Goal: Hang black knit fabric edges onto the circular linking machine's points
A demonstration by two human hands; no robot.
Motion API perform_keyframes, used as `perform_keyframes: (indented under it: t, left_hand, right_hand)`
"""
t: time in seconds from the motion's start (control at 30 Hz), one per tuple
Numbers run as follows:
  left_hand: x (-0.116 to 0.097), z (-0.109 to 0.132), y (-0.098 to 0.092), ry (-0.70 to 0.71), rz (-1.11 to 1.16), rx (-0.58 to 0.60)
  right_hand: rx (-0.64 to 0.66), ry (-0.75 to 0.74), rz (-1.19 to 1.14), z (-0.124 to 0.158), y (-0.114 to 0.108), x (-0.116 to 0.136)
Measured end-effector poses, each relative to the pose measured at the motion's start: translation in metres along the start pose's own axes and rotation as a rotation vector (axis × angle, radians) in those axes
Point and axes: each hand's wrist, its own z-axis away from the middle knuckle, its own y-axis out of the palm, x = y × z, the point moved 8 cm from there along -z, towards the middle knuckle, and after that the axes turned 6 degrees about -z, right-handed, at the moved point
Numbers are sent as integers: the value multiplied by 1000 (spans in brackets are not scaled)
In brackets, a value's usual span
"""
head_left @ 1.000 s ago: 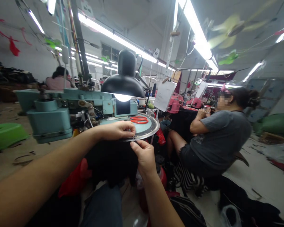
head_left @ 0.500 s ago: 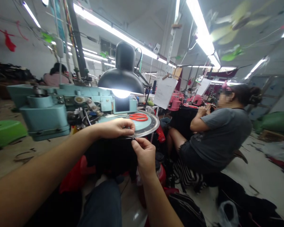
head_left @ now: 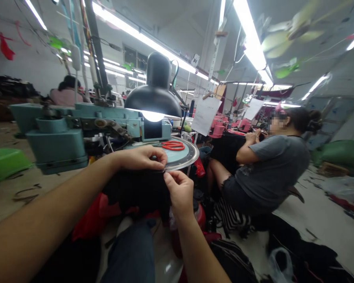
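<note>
Black knitted fabric (head_left: 138,194) hangs from the rim of a round metal needle dial (head_left: 184,157) on a pale teal linking machine (head_left: 59,135). My left hand (head_left: 138,158) pinches the fabric's upper edge just left of where the dial's rim ends in view. My right hand (head_left: 179,192) grips the same edge from below, its fingertips against the rim. Red-handled scissors (head_left: 173,146) lie on the dial's teal top, beyond both hands. The needles under my fingers are hidden.
A black desk lamp (head_left: 152,88) shines directly above the dial. To the right sits a co-worker in a grey T-shirt (head_left: 271,171), hands raised. A red bag (head_left: 91,224) lies below the machine, and a green plastic basin (head_left: 6,164) stands on the floor at left.
My right hand has risen slightly, closer to my left at the dial's rim, with the fabric edge pinched between them. The whole view has tilted and shifted a little.
</note>
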Motion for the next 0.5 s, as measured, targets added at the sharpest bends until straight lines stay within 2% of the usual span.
perform_keyframes:
  t: [0.23,0.5]
  left_hand:
    - [5,2,-2,-12,-14,25]
    - [-2,5,-1,29,-74,65]
  right_hand:
    - [-17,-14,77,2,2,5]
    - [4,-33,88,5,8,6]
